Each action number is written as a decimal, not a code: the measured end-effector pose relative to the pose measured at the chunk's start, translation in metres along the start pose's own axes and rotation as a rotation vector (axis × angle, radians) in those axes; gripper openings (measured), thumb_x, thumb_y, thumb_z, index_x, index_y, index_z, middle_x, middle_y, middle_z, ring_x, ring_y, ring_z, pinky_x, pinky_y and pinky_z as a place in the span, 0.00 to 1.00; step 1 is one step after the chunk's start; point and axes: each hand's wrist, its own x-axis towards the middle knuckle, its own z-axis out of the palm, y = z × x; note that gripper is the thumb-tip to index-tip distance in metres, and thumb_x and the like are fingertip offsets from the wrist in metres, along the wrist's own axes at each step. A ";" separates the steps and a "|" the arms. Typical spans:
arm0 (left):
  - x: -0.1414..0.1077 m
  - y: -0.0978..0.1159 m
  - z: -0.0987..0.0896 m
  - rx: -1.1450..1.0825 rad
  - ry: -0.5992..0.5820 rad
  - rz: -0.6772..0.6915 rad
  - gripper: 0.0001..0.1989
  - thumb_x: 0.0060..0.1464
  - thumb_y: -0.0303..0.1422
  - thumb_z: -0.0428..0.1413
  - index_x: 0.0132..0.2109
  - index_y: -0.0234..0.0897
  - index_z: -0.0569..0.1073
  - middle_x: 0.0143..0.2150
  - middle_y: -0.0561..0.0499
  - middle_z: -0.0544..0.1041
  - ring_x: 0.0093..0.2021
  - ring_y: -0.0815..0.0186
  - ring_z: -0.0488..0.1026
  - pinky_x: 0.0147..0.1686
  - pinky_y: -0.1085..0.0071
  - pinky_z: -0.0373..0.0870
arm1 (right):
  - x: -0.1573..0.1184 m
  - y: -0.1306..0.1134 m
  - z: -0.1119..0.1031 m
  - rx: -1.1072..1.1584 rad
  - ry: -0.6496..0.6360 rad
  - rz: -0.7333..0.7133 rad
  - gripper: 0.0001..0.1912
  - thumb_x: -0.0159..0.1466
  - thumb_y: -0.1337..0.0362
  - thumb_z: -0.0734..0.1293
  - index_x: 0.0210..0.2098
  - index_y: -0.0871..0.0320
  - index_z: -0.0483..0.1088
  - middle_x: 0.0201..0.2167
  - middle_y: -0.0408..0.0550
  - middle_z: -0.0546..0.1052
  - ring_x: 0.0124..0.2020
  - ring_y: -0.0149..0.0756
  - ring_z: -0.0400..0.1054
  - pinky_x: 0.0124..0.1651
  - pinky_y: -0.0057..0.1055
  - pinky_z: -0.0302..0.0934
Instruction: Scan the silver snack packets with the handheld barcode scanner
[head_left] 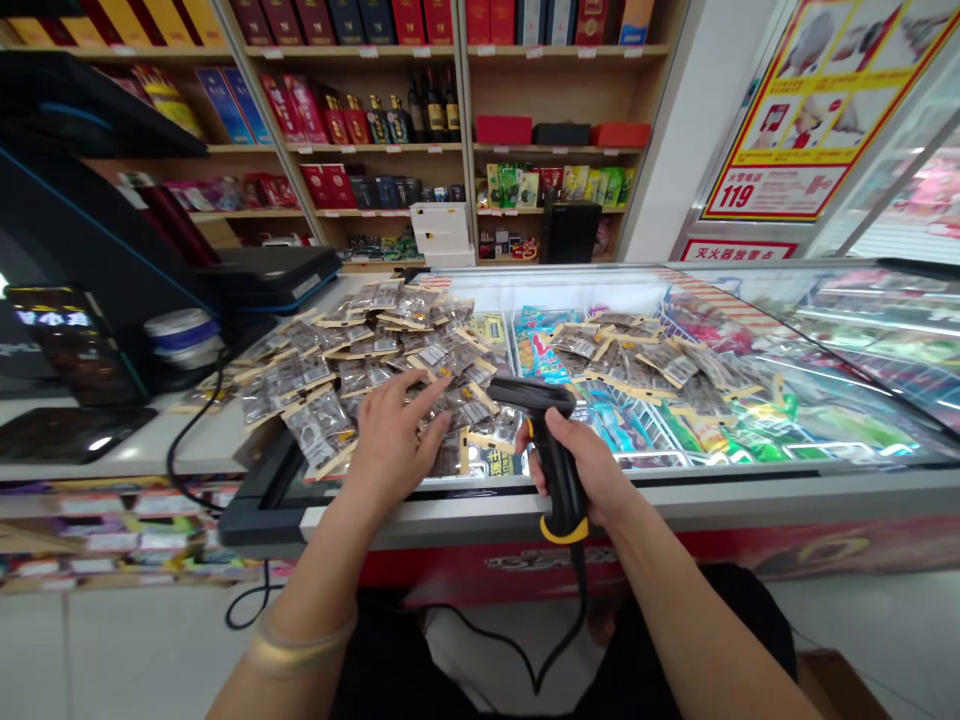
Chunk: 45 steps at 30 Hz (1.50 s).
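Observation:
My right hand (596, 465) is wrapped round the handle of a black barcode scanner (559, 470) with yellow trim. Its head points left, over the near edge of the freezer, and a black cable hangs from its base. To its left, my left hand (394, 435) lies over a heap of small clear packets (375, 340) with tan edges and printed labels. Its fingers are spread and hold nothing I can see; whether the fingertips touch a packet I cannot tell. A second pile of like packets (652, 355) lies on the glass to the right.
The glass-topped freezer (675, 505) has bagged goods inside. At the left a counter carries a phone (71, 345), a roll of tape (182, 335) and a dark till machine (82, 200). Shelves (375, 148) of boxes and bottles stand behind. The scanner cable (536, 670) loops near my legs.

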 end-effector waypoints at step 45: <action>0.142 0.136 0.109 -0.112 -0.335 0.160 0.25 0.56 0.21 0.49 0.60 0.33 0.70 0.60 0.40 0.72 0.58 0.54 0.70 0.56 0.59 0.69 | -0.012 -0.032 -0.102 0.045 0.378 -0.377 0.26 0.56 0.40 0.70 0.31 0.60 0.71 0.28 0.46 0.76 0.17 0.27 0.68 0.18 0.25 0.62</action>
